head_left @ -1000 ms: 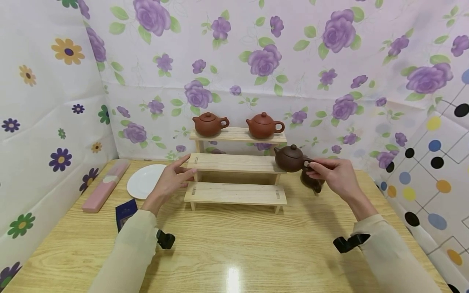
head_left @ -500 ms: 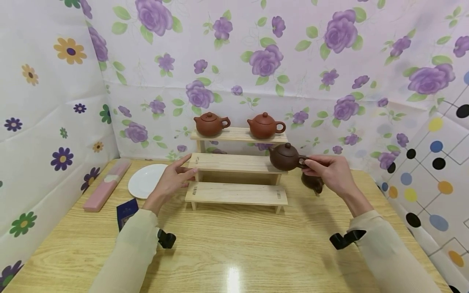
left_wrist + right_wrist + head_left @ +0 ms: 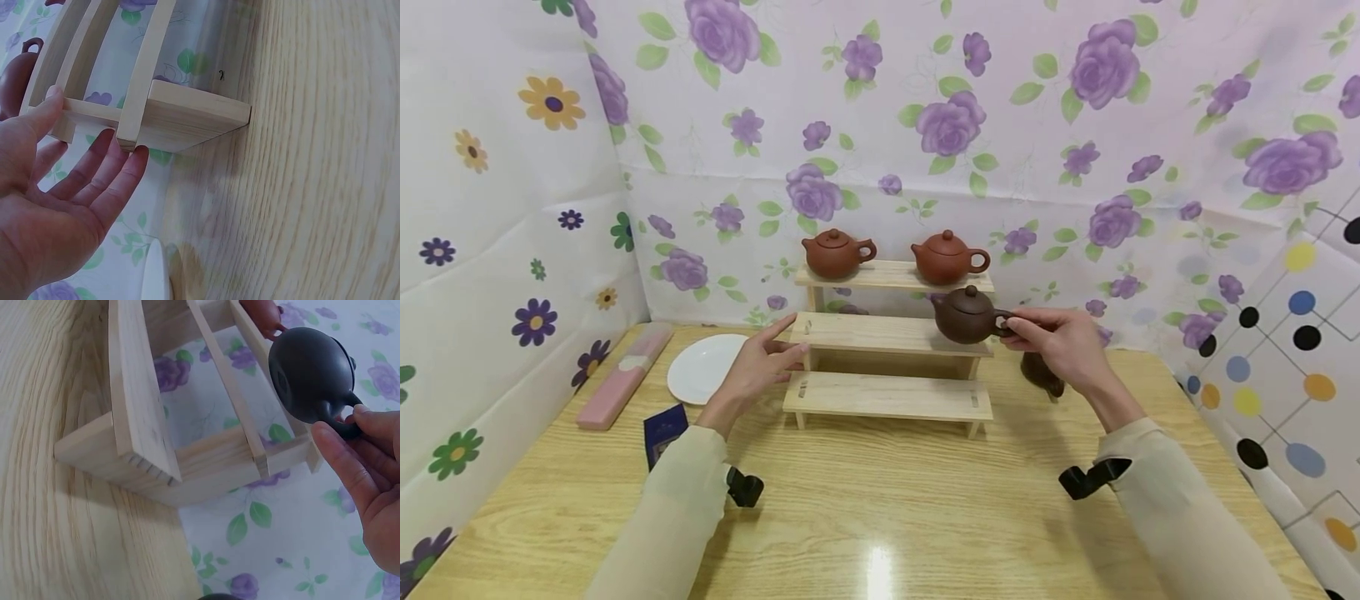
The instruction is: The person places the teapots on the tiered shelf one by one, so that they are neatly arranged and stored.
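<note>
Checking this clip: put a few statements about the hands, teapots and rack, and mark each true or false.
1. The right hand pinches the dark teapot by its handle. True.
2. Both reddish teapots stand on the bottom shelf. False: they stand on the top shelf.
3. The left hand is at the left end of the wooden rack. True.
4. The white plate lies on the rack. False: it lies on the table.
5. The pink case lies left of the plate. True.
</note>
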### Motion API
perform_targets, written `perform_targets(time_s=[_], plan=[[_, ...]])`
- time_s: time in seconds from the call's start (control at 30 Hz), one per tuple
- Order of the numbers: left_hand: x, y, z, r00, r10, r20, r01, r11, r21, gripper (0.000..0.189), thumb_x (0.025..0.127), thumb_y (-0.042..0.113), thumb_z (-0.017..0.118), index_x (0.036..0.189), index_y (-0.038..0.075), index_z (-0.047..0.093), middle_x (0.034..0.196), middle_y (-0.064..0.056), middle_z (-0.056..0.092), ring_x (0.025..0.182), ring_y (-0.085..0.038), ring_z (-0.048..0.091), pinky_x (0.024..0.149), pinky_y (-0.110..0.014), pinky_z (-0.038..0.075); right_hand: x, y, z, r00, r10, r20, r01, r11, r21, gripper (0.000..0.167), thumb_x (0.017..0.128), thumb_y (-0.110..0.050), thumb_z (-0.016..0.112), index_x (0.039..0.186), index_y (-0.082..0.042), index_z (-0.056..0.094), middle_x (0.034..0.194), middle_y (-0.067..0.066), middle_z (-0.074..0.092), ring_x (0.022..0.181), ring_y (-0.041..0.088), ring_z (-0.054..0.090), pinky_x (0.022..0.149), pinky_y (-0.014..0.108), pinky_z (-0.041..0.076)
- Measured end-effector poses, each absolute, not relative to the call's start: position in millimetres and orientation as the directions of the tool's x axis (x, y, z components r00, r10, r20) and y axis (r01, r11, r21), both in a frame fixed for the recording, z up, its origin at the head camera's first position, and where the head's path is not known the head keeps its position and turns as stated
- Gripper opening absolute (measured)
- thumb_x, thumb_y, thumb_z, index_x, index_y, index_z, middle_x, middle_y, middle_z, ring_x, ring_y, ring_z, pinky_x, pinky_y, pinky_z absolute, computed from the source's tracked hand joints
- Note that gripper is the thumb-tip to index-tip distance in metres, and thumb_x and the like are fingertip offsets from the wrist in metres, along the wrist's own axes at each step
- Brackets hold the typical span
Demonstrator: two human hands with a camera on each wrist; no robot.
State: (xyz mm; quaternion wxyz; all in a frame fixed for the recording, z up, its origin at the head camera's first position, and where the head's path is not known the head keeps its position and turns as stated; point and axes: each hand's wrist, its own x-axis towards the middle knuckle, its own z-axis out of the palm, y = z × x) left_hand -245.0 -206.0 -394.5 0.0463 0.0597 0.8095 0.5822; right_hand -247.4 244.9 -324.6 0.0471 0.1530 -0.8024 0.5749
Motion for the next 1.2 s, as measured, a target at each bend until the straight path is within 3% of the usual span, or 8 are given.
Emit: perform_targets(time_s=[0.1, 0.33, 0.77, 1.0, 1.2], plan=[[-246, -205, -394, -0.990, 0.143, -0.010, 0.037, 0.320, 0.947, 0.074, 0.108, 0.038, 0.063, 0.170, 0.029, 0.025, 0.146, -0.024, 0.060, 0.121, -0.038, 0.070, 0.104, -0.051, 0.056, -251, 239, -324, -0.945, -0.203, 0.258, -0.309, 0.285, -0.907, 0.034, 0.106, -0.008, 0.066, 0.128, 0.017, 0.068, 0.112, 0.025, 0.076, 0.084, 0.005, 0.078, 0.080, 0.028, 0.064], [-247, -206, -394, -0.987, 0.162, -0.009, 0.043, 0.318, 0.947, 0.075, 0.109, 0.038, 0.062, 0.171, 0.028, 0.022, 0.146, -0.026, 0.057, 0.121, -0.039, 0.069, 0.106, -0.054, 0.055, -258, 226, -324, -0.932, -0.225, 0.284, -0.336, 0.247, -0.909, 0.033, 0.105, -0.008, 0.067, 0.125, 0.018, 0.069, 0.100, 0.004, 0.078, 0.084, 0.009, 0.080, 0.081, 0.033, 0.064], [-247, -210, -394, -0.985, 0.174, -0.011, 0.046, 0.317, 0.947, 0.075, 0.109, 0.036, 0.063, 0.171, 0.029, 0.022, 0.138, -0.027, 0.058, 0.118, -0.040, 0.069, 0.105, -0.053, 0.055, -264, 198, -318, -0.934, -0.252, 0.252, -0.312, 0.238, -0.920, 0.031, 0.105, -0.007, 0.066, 0.128, 0.014, 0.070, 0.116, 0.035, 0.073, 0.084, 0.008, 0.079, 0.082, 0.033, 0.064], [-249, -210, -396, -0.986, 0.166, -0.004, 0.049, 0.317, 0.947, 0.074, 0.108, 0.036, 0.064, 0.170, 0.030, 0.024, 0.133, -0.026, 0.061, 0.114, -0.037, 0.072, 0.102, -0.051, 0.057, -270, 181, -320, -0.931, -0.275, 0.238, -0.296, 0.193, -0.935, 0.032, 0.105, -0.005, 0.066, 0.130, 0.014, 0.069, 0.124, 0.037, 0.069, 0.084, 0.009, 0.080, 0.083, 0.034, 0.064], [-249, -210, -397, -0.987, 0.162, -0.002, 0.050, 0.312, 0.949, 0.074, 0.108, 0.035, 0.063, 0.171, 0.027, 0.023, 0.135, -0.027, 0.061, 0.114, -0.037, 0.072, 0.102, -0.050, 0.057, -275, 164, -322, -0.930, -0.285, 0.231, -0.281, 0.148, -0.948, 0.030, 0.104, -0.004, 0.066, 0.128, 0.014, 0.069, 0.117, 0.026, 0.075, 0.084, 0.011, 0.080, 0.083, 0.035, 0.064]])
